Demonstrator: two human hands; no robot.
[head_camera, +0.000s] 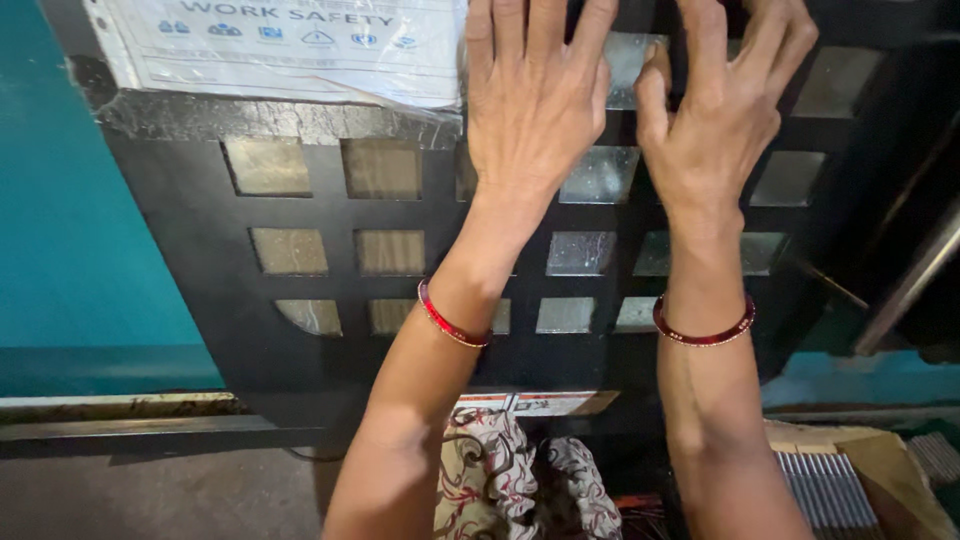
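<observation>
Both hands, left hand (535, 95) and right hand (722, 110), are being pressed fingers-spread against the black grille panel (330, 200), directly ahead, upright; nothing is being gripped; both equally near.

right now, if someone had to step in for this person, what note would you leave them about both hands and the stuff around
Left hand: empty, fingers spread, flat against the black grid panel, beside the plastic-covered notice sheet taped to the panel's top.
Right hand: empty, fingers curled into the panel's upper square openings.
Each wrist wears a red bangle.
Below the arms: patterned cloth; lower right, a cardboard box holding thin metal rods.
Done: both hands are on the panel, which stands upright against the teal machine body.
Left: nothing shows whether the panel is fastened or loose, so check before letting go.
</observation>
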